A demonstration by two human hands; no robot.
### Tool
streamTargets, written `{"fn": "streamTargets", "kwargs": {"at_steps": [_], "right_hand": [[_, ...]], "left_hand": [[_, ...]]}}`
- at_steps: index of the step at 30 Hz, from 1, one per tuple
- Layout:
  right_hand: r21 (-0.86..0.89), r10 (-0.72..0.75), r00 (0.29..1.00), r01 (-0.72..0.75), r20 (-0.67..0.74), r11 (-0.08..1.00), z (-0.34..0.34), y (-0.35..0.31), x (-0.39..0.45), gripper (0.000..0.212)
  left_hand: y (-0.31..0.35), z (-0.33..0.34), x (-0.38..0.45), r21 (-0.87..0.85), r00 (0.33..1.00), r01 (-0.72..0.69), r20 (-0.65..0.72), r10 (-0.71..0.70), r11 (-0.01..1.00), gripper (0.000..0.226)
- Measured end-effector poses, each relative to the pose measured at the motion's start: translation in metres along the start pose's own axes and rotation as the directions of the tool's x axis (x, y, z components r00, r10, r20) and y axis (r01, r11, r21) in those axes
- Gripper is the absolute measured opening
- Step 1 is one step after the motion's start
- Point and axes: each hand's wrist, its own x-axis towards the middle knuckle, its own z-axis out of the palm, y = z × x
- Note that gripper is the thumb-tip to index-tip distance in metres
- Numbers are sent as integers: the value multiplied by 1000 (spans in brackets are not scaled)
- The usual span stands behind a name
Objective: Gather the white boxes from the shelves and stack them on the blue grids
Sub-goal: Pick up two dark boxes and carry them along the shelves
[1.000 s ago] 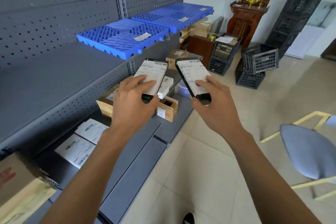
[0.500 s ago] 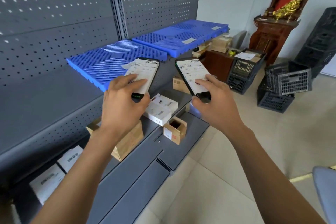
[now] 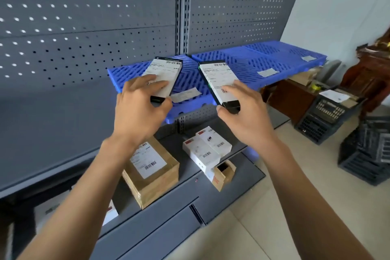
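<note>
My left hand grips a flat dark box with a white label by its near end, held over the left blue grid. My right hand grips a second flat labelled box the same way, above the gap between that grid and the right blue grid. Both grids lie on the upper grey shelf. Two white boxes sit stacked on the lower shelf below my hands.
A brown cardboard box and a small open carton stand on the lower shelf. Grey pegboard backs the shelving. Black crates and a dark wooden cabinet stand on the tiled floor at right.
Both hands have risen and moved forward with their boxes, from below the grid's edge to over the blue grids. The view has turned toward the shelving.
</note>
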Motion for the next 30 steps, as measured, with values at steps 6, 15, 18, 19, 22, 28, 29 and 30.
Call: {"fn": "streamTargets", "kwargs": {"at_steps": [6, 15, 18, 19, 22, 28, 29, 30], "right_hand": [[22, -85, 996, 84, 34, 996, 19, -9, 59, 51], [61, -184, 974, 178, 131, 982, 46, -14, 111, 45], [91, -224, 959, 211, 173, 973, 56, -12, 126, 48], [103, -233, 953, 217, 194, 971, 58, -11, 130, 49], [132, -260, 935, 234, 242, 963, 65, -7, 141, 51], [186, -344, 886, 298, 310, 936, 69, 2, 154, 57], [193, -357, 876, 308, 324, 931, 70, 4, 154, 59], [199, -369, 866, 317, 338, 927, 70, 6, 155, 60]], "left_hand": [[-24, -1, 40, 66, 996, 68, -65, -64, 995, 40], [-47, 4, 54, 192, 988, 155, -56, -147, 969, 41], [-49, 10, 54, 217, 978, 209, -65, -199, 954, 41], [-48, 12, 54, 219, 973, 230, -70, -220, 948, 41], [-42, 19, 51, 240, 961, 275, -65, -267, 931, 43], [-23, 29, 42, 275, 947, 322, -85, -311, 906, 44], [-20, 28, 41, 277, 948, 318, -96, -303, 907, 43], [-18, 28, 39, 282, 950, 313, -107, -295, 907, 42]]}}
